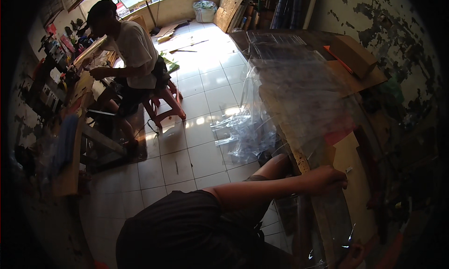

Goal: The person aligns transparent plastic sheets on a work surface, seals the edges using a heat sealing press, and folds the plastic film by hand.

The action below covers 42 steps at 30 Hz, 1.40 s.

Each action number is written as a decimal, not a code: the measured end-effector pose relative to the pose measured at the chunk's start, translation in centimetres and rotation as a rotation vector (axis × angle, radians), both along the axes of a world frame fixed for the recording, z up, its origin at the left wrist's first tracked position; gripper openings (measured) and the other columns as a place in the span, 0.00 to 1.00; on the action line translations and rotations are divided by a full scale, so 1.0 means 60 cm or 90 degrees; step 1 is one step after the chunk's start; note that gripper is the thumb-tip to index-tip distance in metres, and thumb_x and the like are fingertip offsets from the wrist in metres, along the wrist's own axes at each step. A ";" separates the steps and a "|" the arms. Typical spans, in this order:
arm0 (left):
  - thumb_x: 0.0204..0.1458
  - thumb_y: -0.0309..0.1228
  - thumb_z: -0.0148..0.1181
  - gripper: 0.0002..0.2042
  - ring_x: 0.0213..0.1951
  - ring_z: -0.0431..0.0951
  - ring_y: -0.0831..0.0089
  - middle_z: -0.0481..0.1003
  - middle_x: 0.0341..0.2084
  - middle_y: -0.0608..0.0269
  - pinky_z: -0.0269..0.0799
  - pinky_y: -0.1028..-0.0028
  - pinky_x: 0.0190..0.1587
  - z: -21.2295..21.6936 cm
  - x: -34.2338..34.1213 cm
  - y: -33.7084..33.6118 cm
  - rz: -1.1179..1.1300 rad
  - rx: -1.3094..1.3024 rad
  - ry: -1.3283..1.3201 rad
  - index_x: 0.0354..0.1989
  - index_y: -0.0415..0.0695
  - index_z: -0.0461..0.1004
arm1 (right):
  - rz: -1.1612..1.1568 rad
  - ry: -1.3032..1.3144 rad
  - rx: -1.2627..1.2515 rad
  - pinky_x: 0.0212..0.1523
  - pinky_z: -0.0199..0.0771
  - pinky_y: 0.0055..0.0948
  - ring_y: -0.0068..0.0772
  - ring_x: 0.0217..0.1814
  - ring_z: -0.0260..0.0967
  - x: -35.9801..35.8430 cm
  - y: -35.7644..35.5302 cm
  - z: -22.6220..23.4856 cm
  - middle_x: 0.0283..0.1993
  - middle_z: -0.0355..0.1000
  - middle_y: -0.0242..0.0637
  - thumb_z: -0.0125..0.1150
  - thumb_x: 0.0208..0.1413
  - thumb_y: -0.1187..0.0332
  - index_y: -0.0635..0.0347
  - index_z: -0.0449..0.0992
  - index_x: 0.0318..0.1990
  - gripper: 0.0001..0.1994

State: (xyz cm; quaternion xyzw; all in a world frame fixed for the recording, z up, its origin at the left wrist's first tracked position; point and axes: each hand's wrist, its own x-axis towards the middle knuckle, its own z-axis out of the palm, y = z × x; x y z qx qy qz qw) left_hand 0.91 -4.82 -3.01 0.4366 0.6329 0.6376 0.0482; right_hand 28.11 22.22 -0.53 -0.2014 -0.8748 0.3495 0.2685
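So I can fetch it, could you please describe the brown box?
Find the peeling wall at right, then the far end of the table. The brown box there is a bulky block beside an orange strip, unlike the clear plastic nearby.

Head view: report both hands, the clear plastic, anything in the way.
Left hand at edge of tan board, grip unclear. Right hand low in frame, near clear plastic, grip unclear. Plastic sheets spread beyond left hand, possible snag.
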 end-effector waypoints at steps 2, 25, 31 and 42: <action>0.66 0.34 0.55 0.12 0.38 0.84 0.51 0.83 0.33 0.49 0.77 0.57 0.42 0.006 0.000 -0.003 -0.004 -0.006 -0.007 0.41 0.38 0.79 | 0.022 0.024 0.004 0.55 0.76 0.39 0.41 0.49 0.75 0.004 0.011 -0.006 0.46 0.80 0.44 0.61 0.67 0.75 0.65 0.80 0.41 0.04; 0.69 0.35 0.53 0.13 0.39 0.83 0.52 0.81 0.35 0.48 0.75 0.60 0.42 0.008 -0.001 0.004 -0.042 -0.115 -0.003 0.46 0.37 0.78 | -0.126 0.079 -0.066 0.46 0.69 0.27 0.25 0.41 0.69 0.032 0.012 -0.053 0.36 0.71 0.33 0.60 0.70 0.66 0.64 0.72 0.42 0.09; 0.69 0.37 0.55 0.14 0.40 0.85 0.59 0.83 0.35 0.51 0.76 0.63 0.44 0.018 -0.008 -0.004 -0.051 -0.180 -0.062 0.47 0.39 0.80 | -0.163 0.140 -0.162 0.44 0.69 0.24 0.22 0.38 0.71 -0.005 -0.009 -0.054 0.34 0.72 0.30 0.65 0.67 0.68 0.61 0.72 0.41 0.08; 0.69 0.36 0.55 0.14 0.44 0.85 0.69 0.85 0.37 0.58 0.76 0.69 0.50 0.028 -0.005 0.003 -0.084 -0.193 -0.115 0.47 0.37 0.80 | -0.145 0.164 -0.177 0.44 0.70 0.22 0.22 0.38 0.72 0.002 -0.007 -0.051 0.35 0.73 0.29 0.67 0.66 0.66 0.61 0.72 0.43 0.10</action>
